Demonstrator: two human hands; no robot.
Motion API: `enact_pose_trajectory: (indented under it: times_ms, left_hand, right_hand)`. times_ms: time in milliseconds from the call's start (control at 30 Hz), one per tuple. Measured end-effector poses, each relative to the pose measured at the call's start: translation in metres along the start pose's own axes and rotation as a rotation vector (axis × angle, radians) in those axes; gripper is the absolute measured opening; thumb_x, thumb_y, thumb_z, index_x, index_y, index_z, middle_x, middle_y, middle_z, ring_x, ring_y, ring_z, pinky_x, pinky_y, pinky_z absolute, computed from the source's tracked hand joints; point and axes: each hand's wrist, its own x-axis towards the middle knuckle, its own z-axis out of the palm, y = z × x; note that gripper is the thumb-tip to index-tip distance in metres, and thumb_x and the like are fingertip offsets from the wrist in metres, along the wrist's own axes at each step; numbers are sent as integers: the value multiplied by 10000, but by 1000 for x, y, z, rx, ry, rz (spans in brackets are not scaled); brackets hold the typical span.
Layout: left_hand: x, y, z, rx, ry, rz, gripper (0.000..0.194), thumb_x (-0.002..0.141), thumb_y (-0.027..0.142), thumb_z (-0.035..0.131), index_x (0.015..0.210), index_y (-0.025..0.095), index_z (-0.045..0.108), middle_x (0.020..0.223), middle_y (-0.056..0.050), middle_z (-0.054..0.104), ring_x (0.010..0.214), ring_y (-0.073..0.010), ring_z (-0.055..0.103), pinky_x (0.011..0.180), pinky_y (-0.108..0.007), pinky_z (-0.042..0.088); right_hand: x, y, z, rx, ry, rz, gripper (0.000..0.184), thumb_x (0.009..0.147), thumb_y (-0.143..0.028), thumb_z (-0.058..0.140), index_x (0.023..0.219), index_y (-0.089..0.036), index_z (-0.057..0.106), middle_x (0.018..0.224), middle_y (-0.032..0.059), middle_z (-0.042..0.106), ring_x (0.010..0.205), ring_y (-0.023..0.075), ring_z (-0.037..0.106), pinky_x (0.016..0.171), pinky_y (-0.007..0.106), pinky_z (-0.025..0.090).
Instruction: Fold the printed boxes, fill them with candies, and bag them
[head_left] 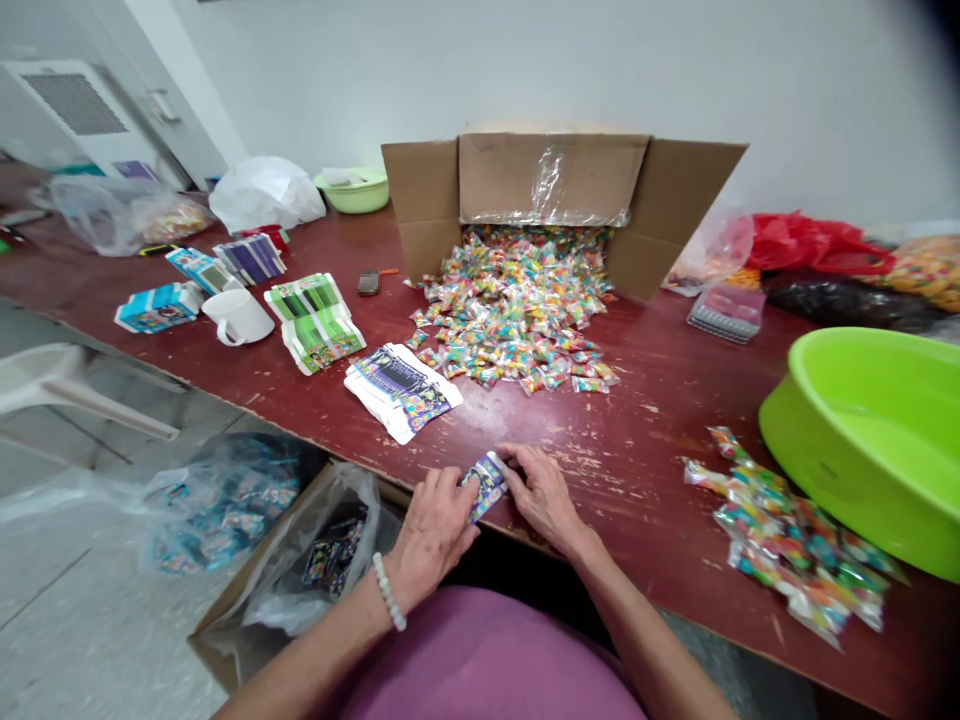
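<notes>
At the table's front edge, a small printed carton (pixel 487 484) in purple and white sits between my hands. My left hand (pixel 433 528), with a pale bead bracelet at the wrist, grips its left side. The fingers of my right hand (pixel 543 496) pinch the carton's upper right end. What is inside it cannot be seen. Just beyond lie flat purple-and-white cartons (pixel 403 390). A heap of wrapped candies (pixel 525 310) spills from a cardboard box (pixel 555 180) lying on its side.
Green flat cartons (pixel 315 325), a white mug (pixel 238 318) and blue cartons (pixel 159 306) stand to the left. At right, a green basin (pixel 862 450) stands beside loose candy packets (pixel 795 540). Below the edge is a lined box (pixel 255 590) with dark cartons; a white chair (pixel 67 385) stands left.
</notes>
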Motion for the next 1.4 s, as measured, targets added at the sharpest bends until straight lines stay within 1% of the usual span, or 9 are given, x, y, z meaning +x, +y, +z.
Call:
enact_pose_trajectory:
  times_ms: [233, 367, 567, 667, 833, 900, 1200, 1333, 1400]
  left_hand:
    - [17, -14, -12, -583, 42, -235, 335, 889, 164, 461, 1150, 157, 671, 1072, -105, 704, 994, -252, 624, 946, -422, 466]
    - [18, -12, -21, -1222, -76, -359, 309, 873, 395, 647, 1019, 130, 710, 942, -79, 736, 815, -198, 658, 761, -306, 502]
    - [5, 10, -27, -1697, -112, -458, 353, 746, 313, 821, 1024, 141, 686, 925, -69, 740, 727, -156, 690, 724, -271, 531]
    - [3, 15, -29, -1782, -149, -459, 399, 750, 281, 815, 1101, 167, 665, 1003, -86, 748, 784, -197, 727, 767, -313, 552]
    - [7, 19, -32, -1823, -608, -322, 376, 692, 355, 816, 963, 107, 738, 945, -155, 762, 797, -262, 740, 723, -326, 557]
    - [9, 22, -31, -1802, -660, -272, 372, 674, 413, 812, 842, 87, 756, 835, -158, 759, 716, -232, 723, 663, -289, 542]
    - [9, 29, -23, -1668, -207, -425, 380, 692, 439, 829, 863, 135, 679, 630, -42, 685, 480, -173, 637, 489, -297, 542]
    - [12, 31, -20, -1588, -191, -447, 373, 723, 435, 811, 877, 125, 671, 614, -28, 668, 494, -157, 620, 504, -289, 540]
    - [15, 31, -18, -1552, -158, -424, 358, 749, 434, 794, 875, 120, 675, 695, -39, 696, 594, -146, 646, 589, -260, 538]
  right_hand:
    - [-2, -16, -8, 504, 78, 197, 363, 906, -442, 575, 1189, -220, 617, 1130, 63, 696, 990, 206, 645, 892, 353, 493]
    - [-3, -32, -6, 731, 103, 250, 399, 830, -458, 668, 1142, -214, 622, 1030, 47, 685, 865, 178, 633, 814, 327, 515]
    - [-2, -46, -12, 709, 246, 280, 471, 711, -355, 759, 1144, -234, 617, 980, 37, 642, 809, 173, 607, 695, 298, 528]
    - [-4, -53, -20, 860, 174, 306, 455, 707, -380, 776, 1104, -223, 621, 892, 27, 680, 774, 171, 632, 676, 292, 529]
    - [-7, -66, -27, 1057, -32, 302, 343, 693, -382, 823, 945, -204, 674, 735, -6, 682, 589, 118, 592, 541, 231, 474]
    - [-8, -69, -28, 1094, -106, 305, 341, 722, -399, 807, 979, -215, 679, 728, -10, 669, 550, 111, 572, 492, 221, 447]
    - [-21, -69, -33, 1038, -61, 239, 534, 766, -359, 793, 1253, -290, 585, 1132, 49, 677, 772, 134, 659, 628, 247, 553]
    - [-24, -69, -26, 1050, -226, 292, 313, 844, -467, 695, 1034, -222, 650, 735, -4, 685, 432, 110, 561, 416, 247, 480]
    - [-22, -66, -23, 948, -137, 301, 291, 850, -482, 676, 899, -195, 667, 629, -19, 643, 414, 112, 539, 404, 242, 458]
